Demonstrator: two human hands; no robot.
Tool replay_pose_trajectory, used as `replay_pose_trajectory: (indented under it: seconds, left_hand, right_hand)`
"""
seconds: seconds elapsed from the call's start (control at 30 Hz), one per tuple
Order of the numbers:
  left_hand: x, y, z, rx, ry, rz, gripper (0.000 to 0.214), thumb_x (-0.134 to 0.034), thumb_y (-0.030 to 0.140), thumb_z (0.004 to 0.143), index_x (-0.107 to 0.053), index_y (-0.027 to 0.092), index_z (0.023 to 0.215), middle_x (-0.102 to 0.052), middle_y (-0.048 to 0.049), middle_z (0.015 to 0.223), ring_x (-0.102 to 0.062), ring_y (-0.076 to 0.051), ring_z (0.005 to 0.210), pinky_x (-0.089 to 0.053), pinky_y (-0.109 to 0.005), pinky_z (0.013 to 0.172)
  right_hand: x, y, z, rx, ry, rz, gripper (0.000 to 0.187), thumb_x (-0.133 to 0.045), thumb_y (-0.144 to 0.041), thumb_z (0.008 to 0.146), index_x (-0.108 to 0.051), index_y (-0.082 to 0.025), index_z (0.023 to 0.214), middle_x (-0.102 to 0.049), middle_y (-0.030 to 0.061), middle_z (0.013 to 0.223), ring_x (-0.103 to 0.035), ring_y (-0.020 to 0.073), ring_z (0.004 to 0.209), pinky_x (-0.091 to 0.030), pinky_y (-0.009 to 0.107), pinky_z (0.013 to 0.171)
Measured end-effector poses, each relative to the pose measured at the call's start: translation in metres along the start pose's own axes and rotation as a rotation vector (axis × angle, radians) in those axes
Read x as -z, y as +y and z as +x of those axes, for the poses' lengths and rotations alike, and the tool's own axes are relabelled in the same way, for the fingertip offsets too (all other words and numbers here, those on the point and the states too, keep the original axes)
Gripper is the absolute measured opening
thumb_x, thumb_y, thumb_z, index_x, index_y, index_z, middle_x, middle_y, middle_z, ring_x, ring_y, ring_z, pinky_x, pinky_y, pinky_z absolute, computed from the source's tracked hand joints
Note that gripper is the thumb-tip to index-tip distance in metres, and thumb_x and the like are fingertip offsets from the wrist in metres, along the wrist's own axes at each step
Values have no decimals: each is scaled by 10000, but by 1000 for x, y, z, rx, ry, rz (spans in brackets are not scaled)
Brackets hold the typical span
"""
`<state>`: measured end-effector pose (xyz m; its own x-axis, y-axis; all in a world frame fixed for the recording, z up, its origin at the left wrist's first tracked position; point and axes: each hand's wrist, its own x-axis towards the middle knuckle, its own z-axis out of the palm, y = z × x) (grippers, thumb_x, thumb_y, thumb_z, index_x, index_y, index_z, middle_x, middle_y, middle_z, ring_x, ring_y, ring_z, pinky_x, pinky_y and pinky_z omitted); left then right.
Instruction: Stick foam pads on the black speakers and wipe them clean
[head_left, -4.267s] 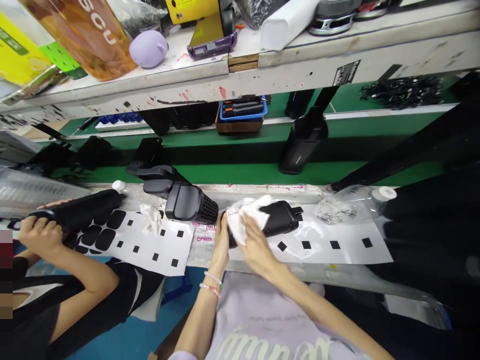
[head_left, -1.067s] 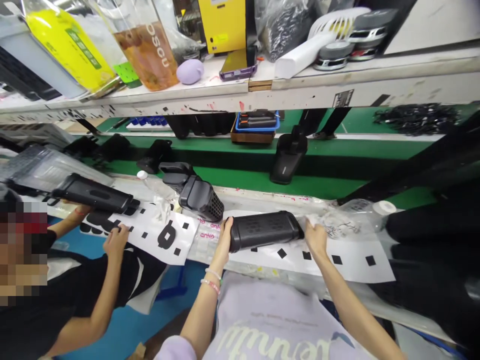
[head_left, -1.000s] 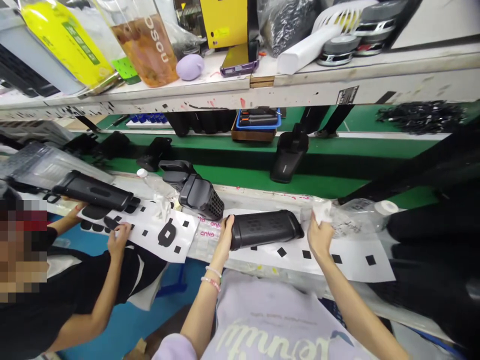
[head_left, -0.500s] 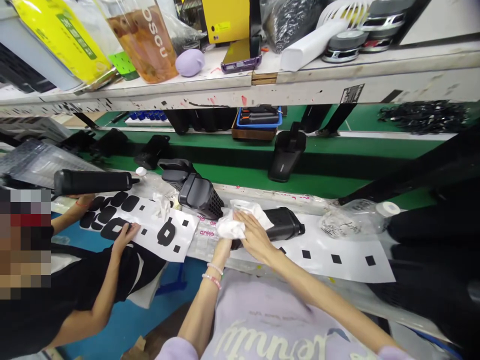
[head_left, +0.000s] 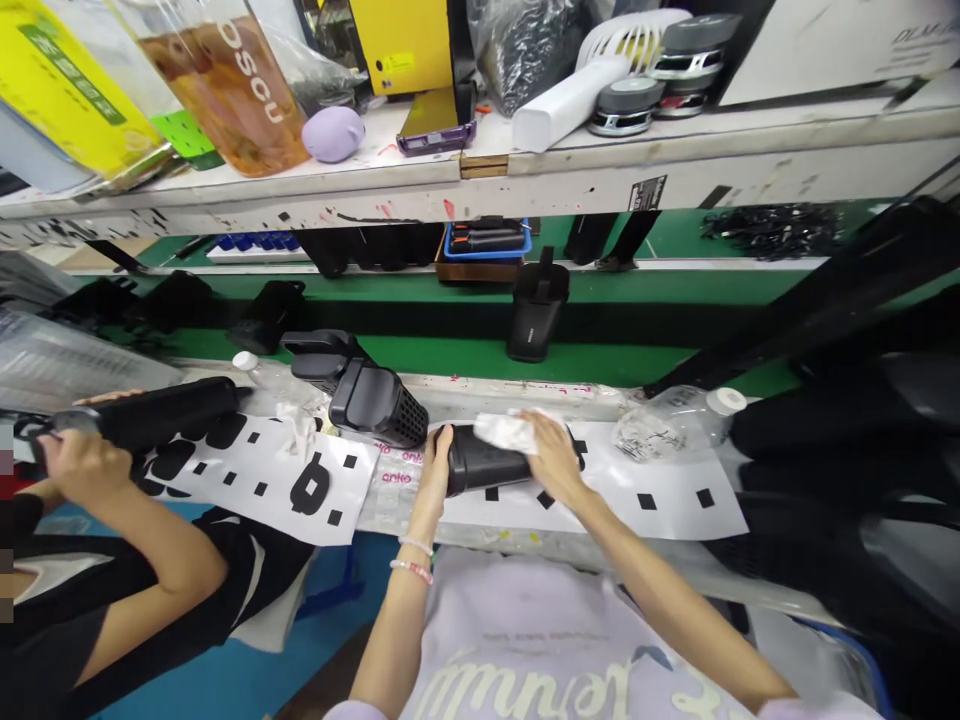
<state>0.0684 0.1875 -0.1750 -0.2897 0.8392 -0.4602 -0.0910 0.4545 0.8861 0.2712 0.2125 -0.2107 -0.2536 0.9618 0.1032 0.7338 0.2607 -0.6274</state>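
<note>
A long black plastic housing [head_left: 480, 462] lies on its side on a white sheet with black squares [head_left: 615, 480]. My left hand [head_left: 432, 478] is closed round its left end. My right hand [head_left: 556, 460] presses a crumpled white cloth [head_left: 506, 432] against the upper face of the housing, towards its right part. Just left of my left hand, two black housings with handles and perforated sides, the nearer one [head_left: 382, 405] in front, stand on plastic film printed in pink [head_left: 397, 478].
At left a co-worker's hand [head_left: 90, 465] holds another black housing [head_left: 176, 410] above a sheet of black stickers [head_left: 247, 490]. A clear bottle [head_left: 675, 425] lies at right. Behind runs a green conveyor belt carrying a black unit [head_left: 534, 320], beneath a cluttered shelf [head_left: 555, 185].
My right hand has moved right along the housing with the cloth. My left hand has left the cloth and grips the housing's left end. The co-worker's hand has moved to the raised housing.
</note>
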Motion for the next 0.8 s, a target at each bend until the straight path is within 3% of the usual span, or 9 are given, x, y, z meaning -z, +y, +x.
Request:
replay_pose_trajectory:
  seconds: [0.07,0.13,0.23,0.3,0.43,0.57,0.67,0.73,0.8]
  left_hand:
    - [-3,0,2,0,3,24,590,-557,571,881,-497,206,1341,-500,-128,1423,-455,-301,1326,-312,-535,1129]
    - [-5,-1,2,-13,-1,45,634,-576,628,838,-502,234,1329,-508,-114,1429,-411,-293,1374,-265,-460,1166]
    - [-4,-4,2,-43,-23,56,572,-542,638,842,-526,265,1276,-528,-74,1422,-406,-266,1387,-274,-378,1166]
    - [-1,-9,-1,-49,-32,57,569,-485,638,866,-507,255,1286,-503,-77,1449,-400,-263,1394,-284,-383,1163]
    - [4,-22,-11,-63,-18,68,648,-470,654,862,-436,234,1355,-396,-110,1530,-301,-275,1450,-212,-414,1191]
    - [5,-26,-25,-179,-10,71,646,-541,619,839,-437,250,1358,-389,-105,1534,-283,-281,1456,-169,-416,1202]
    - [15,-11,-36,-336,-47,52,786,-633,663,742,-446,232,1372,-415,-104,1519,-308,-291,1444,-185,-386,1206]
    - [25,6,-44,-468,-108,40,936,-684,720,650,-444,212,1399,-410,-108,1526,-300,-310,1449,-196,-371,1208]
    - [33,23,-52,-583,-179,26,973,-634,765,671,-412,224,1447,-355,-93,1567,-245,-312,1473,-175,-369,1218]
  right_hand:
    - [3,14,-2,-96,67,-1,534,-312,-183,891,-542,-45,1353,-556,222,1370,-401,384,1370,-298,668,1091]
    - [-3,2,-8,-93,85,35,512,-346,-237,895,-583,-45,1306,-571,226,1348,-426,386,1350,-314,642,1099]
    - [-15,-36,-14,28,43,145,479,-496,-323,864,-608,-200,1313,-556,73,1411,-453,305,1347,-337,460,1153]
    - [-14,-41,-14,29,51,220,455,-547,-317,855,-616,-256,1301,-569,15,1401,-463,274,1339,-320,405,1162]
    - [9,19,-5,-290,206,355,325,-567,-369,921,-647,-154,1151,-661,108,1195,-585,255,1164,-403,513,1056]
    - [15,70,4,-630,359,542,327,-554,-448,941,-643,-136,979,-671,42,943,-646,173,842,-541,378,793]
    - [11,67,6,-734,488,705,359,-546,-477,938,-626,-132,884,-631,-1,791,-609,132,682,-527,303,658]
    - [16,58,7,-731,604,807,371,-532,-493,935,-604,-143,836,-606,-13,732,-584,120,628,-508,287,620]
    - [31,51,9,-678,749,890,365,-498,-494,927,-574,-163,792,-583,-18,686,-573,131,613,-499,296,614]
